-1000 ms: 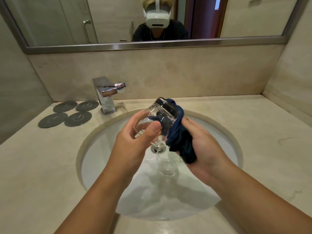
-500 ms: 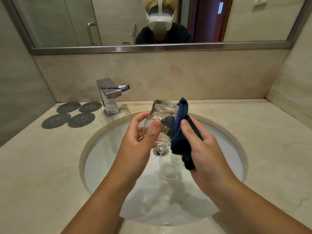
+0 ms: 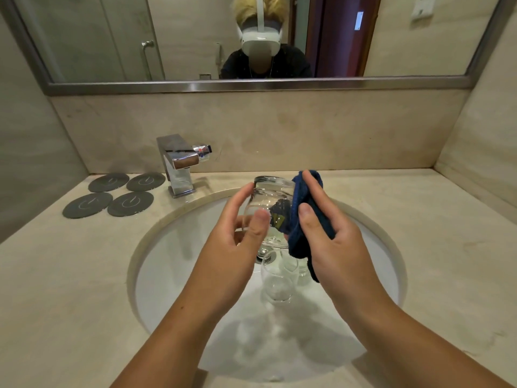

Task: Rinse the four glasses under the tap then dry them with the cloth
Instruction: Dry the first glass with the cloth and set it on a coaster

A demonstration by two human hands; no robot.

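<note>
My left hand (image 3: 237, 233) holds a clear glass (image 3: 268, 203) over the sink, thumb on its near side and fingers behind it. The glass is upturned, its thick base on top. My right hand (image 3: 327, 242) grips a dark blue cloth (image 3: 302, 219) and presses it against the glass's right side. Below them, in the white basin (image 3: 173, 270), two more clear glasses stand near the drain: one (image 3: 275, 284) plainly seen, another (image 3: 298, 268) half hidden behind the cloth. The chrome tap (image 3: 179, 163) stands at the back left, with no water running.
Several round grey coasters (image 3: 112, 196) lie on the beige counter (image 3: 56, 289) left of the tap. A mirror (image 3: 251, 37) spans the wall behind, and the side walls close in left and right.
The glass has turned from tilted on its side to base-up. The cloth has come out of the glass's mouth and now wraps its right side.
</note>
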